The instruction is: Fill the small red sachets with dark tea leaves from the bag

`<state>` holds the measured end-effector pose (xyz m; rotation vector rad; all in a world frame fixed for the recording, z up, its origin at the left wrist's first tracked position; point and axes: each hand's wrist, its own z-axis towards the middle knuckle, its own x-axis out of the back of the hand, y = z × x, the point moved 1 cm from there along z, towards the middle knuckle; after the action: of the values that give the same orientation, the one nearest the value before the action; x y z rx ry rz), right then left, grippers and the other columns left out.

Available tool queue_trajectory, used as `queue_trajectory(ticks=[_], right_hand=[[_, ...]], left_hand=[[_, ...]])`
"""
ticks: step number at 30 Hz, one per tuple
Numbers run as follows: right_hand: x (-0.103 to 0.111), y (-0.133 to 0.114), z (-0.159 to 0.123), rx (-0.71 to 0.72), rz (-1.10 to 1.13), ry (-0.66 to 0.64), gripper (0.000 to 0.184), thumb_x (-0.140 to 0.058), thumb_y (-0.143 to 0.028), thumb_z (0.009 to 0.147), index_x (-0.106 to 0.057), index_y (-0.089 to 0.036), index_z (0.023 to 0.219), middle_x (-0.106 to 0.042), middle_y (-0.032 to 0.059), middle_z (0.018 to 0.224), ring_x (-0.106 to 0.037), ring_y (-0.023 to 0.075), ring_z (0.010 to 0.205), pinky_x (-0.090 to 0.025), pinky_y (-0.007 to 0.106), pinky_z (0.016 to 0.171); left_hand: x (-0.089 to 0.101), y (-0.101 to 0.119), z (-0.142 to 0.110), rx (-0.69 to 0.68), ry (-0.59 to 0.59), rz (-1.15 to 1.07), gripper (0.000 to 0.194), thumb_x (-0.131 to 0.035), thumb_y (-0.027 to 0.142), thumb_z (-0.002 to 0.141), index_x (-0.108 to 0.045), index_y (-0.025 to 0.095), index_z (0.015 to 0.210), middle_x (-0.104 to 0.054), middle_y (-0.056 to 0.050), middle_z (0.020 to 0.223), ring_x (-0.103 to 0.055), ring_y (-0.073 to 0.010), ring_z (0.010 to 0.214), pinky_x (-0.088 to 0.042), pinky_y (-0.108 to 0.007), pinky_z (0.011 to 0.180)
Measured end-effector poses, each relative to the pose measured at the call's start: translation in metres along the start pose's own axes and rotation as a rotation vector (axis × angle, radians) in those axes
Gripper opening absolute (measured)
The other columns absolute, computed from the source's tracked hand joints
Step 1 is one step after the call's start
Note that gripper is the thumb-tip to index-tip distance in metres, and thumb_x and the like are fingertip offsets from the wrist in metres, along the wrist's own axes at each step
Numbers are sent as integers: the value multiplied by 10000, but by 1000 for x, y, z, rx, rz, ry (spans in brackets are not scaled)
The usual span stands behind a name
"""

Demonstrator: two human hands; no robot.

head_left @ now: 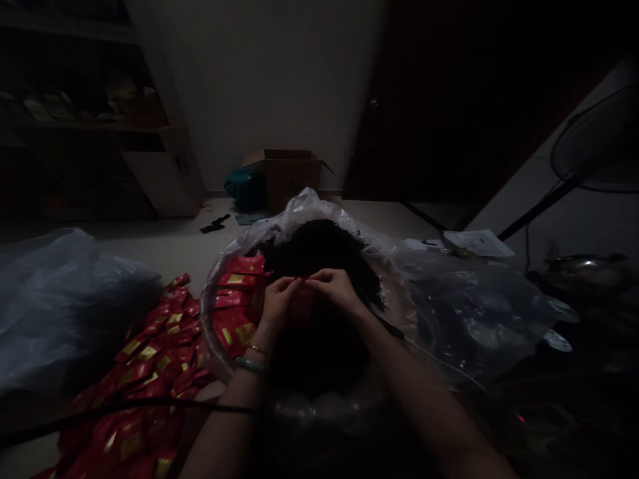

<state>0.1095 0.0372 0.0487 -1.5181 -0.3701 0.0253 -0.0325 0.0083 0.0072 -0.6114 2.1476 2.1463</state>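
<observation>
Super dim shot, so not much to go on. Whatever's between the left hand (279,299) and right hand (337,287) is too small and dark to make out. The dark heap (319,249) in the plastic bag (474,319) is just a black mass. Print on the red packets (144,359) is unreadable, and they run off the bottom edge. The shelves (84,123) are too murky to read, and the fan (596,140) gets cut off on the right.

Sachets (150,359) lie left of the plastic-lined tub (208,326).
</observation>
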Motion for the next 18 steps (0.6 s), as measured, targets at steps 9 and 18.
queue_trajectory(ticks=[9,18], right_hand=[[3,9,-4,68,14,83,359,-718,-338,606,-655,-154,907,-676,38,802,-629,179,743,-513,292,643],[12,7,-24,530,-517,-29,201,-583,-192,789,-619,-210,985,-599,43,956,-596,150,805,-481,271,728]], left_hand=[[0,7,-2,-170,14,122,274,-727,369,614,-680,149,770,-702,-34,785,-637,-172,772,-497,-296,754],[4,17,-6,-522,-325,513,314,-632,184,726,-604,198,1039,-653,-67,1050,-613,-190,993,-481,-346,900]])
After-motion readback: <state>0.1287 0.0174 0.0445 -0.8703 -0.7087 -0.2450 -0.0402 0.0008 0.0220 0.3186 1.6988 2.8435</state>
